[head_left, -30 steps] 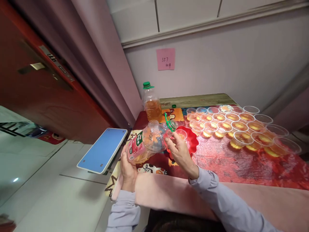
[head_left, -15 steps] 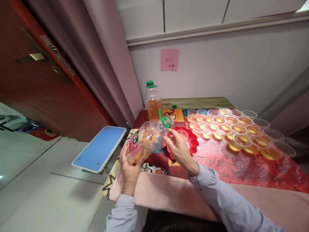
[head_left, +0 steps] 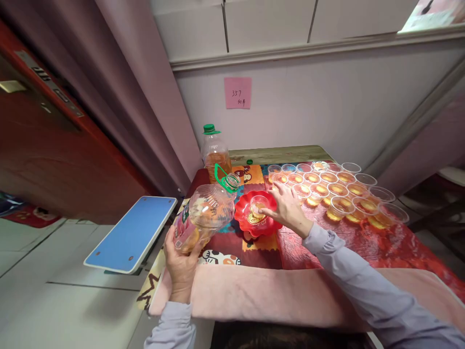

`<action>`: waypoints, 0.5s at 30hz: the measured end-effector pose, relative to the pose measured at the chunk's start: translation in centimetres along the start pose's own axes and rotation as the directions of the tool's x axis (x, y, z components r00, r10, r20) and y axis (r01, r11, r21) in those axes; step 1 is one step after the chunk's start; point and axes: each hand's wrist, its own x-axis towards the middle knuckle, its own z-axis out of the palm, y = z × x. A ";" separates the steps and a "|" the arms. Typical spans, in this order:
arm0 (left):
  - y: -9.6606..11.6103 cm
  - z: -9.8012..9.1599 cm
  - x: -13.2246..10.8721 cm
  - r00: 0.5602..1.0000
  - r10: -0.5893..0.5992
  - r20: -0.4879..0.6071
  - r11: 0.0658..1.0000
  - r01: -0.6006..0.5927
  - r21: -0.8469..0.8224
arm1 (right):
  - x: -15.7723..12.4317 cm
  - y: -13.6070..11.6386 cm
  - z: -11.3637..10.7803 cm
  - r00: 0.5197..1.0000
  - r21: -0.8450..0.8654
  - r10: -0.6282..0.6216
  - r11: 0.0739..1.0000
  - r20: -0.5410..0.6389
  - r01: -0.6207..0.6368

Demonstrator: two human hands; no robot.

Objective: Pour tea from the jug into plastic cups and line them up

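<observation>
My left hand (head_left: 181,261) is wrapped round the lower part of a big clear bottle (head_left: 212,206), which is tilted with its uncapped mouth and green handle up to the right. Some amber liquid lies low in it. Over the right side of a red scalloped bowl (head_left: 242,224) is my right hand (head_left: 288,206), thumb and fingers apart, the thumb near a clear cup (head_left: 260,206) in the bowl. Whether the thumb touches the cup is hard to tell. Rows of clear cups (head_left: 341,206) with yellow liquid stand on the right.
A second bottle (head_left: 218,160) with a green cap stands behind the tilted one. A loose green cap (head_left: 249,162) lies at the table's back. Pink cloth (head_left: 272,291) covers the front edge. To the left is a blue board (head_left: 132,235), near a red-brown door (head_left: 54,155).
My right hand has let go of the bottle's neck and moved right, over the red bowl, with its fingers spread. The bottle stays in my left hand. The camera view has shifted to the right.
</observation>
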 end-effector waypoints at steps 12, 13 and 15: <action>0.8 0.1 0.4 0.997 -0.077 -0.026 0.997 0.076 -0.028 | 1.9 -3.2 1.5 0.986 -0.097 -0.016 0.995 0.167 0.032; 0.9 0.2 0.4 0.997 -0.078 -0.027 0.997 0.077 -0.030 | 1.8 -3.5 1.4 0.988 -0.085 -0.022 0.996 0.153 0.036; 0.9 0.2 0.5 0.997 -0.073 -0.028 0.997 0.072 -0.038 | 1.7 -3.8 1.0 0.993 -0.051 -0.033 0.998 0.112 0.039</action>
